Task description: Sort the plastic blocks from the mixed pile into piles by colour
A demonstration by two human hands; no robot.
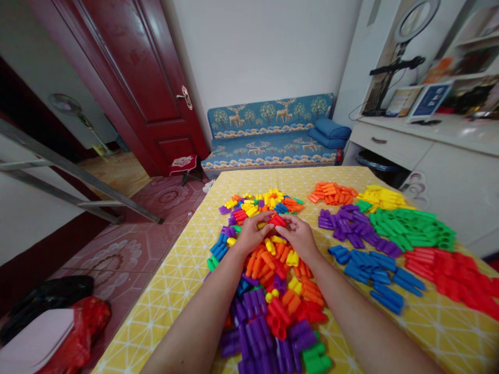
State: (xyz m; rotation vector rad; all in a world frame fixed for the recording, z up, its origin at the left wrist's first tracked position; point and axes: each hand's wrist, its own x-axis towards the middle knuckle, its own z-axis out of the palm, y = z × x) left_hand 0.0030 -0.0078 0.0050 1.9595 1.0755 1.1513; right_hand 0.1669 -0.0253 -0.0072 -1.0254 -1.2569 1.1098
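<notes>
left hand [251,235], right hand [300,237], red block [278,221] crosswise

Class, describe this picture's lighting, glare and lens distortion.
Head view: soft, even light, barely any shadow under the left hand and right hand; glare whitens the counter on the right; the wide lens tilts the door and shelves outward; the red piece both hands pinch is sharp.

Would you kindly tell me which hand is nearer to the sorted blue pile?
Right. The right hand sits just left of the blue pile, over the mixed heap; the left hand lies farther left, beyond it. Both pinch a red piece.
</notes>
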